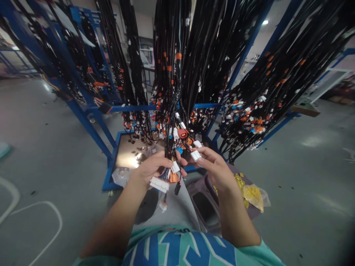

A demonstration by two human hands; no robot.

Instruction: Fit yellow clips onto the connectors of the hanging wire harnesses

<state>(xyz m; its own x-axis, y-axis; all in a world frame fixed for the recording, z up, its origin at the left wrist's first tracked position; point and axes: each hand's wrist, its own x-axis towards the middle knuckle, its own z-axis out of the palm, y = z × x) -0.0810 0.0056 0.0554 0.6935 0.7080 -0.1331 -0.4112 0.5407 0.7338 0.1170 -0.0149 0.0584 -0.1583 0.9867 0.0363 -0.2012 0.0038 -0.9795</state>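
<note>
Black wire harnesses (177,66) hang in thick bundles from a blue rack (88,125), their ends tipped with white, orange and red connectors. My left hand (151,168) is closed round the lower end of one bundle; a long white connector (159,184) and an orange connector (173,178) dangle below its fingers. My right hand (215,164) pinches a small white connector (195,155) between thumb and fingers. A red connector (182,133) hangs just above both hands.
A grey tray (203,207) lies below my hands, with a clear bag of yellow parts (253,194) at its right. The blue rack's base pan (124,155) holds scattered bits and a plastic bag (120,175). White lines mark the grey floor at left.
</note>
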